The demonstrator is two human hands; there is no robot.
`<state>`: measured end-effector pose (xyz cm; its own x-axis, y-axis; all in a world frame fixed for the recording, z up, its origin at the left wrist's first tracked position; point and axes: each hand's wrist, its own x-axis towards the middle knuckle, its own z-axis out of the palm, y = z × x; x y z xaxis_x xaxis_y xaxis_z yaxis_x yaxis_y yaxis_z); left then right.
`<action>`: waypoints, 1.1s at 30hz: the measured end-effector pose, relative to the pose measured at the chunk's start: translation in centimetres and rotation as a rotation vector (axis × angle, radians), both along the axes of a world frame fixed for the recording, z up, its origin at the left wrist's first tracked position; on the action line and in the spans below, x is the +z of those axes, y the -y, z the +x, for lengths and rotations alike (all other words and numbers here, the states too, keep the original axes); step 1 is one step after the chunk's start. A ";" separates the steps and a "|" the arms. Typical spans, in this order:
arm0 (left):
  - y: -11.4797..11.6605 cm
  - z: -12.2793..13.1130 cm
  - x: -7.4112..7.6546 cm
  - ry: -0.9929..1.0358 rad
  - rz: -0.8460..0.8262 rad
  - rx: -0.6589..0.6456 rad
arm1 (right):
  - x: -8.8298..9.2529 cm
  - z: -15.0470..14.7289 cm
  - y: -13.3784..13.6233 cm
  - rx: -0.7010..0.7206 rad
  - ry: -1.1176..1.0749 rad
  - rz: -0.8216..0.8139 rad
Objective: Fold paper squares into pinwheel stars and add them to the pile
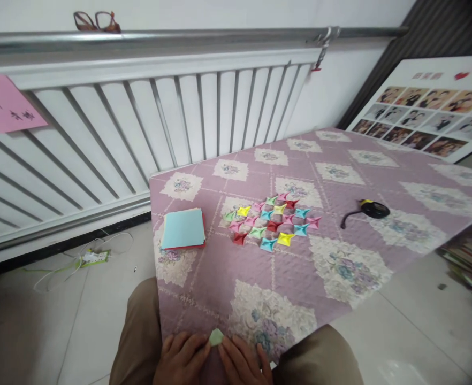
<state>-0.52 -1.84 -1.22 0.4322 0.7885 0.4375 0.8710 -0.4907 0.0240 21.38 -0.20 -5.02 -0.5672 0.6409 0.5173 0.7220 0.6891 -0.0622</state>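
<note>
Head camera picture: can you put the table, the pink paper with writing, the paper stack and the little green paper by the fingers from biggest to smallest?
1. Table, by far the largest
2. Pink paper, at the picture's left edge
3. Paper stack
4. Green paper, between left hand and right hand

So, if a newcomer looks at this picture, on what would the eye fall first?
Probably the folded papers, bright pink, red, yellow, green and blue, on the purple cloth near the picture's middle. Next, perhaps, the blue-topped paper stack to their left and the photo board with a red heart at upper right. At the near edge, the left hand and right hand both touch a small green paper.
</note>
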 end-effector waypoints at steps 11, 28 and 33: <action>0.9 0.6 1.0 0.276 -0.236 0.152 | 3.9 -0.3 -0.3 -0.061 -0.268 -0.254; -1.2 3.1 3.4 0.370 -0.454 0.333 | 6.5 -2.8 -4.0 0.002 -0.117 -0.362; -1.7 2.8 3.1 0.282 -0.497 0.288 | 6.3 -2.8 -4.4 0.072 -0.157 -0.372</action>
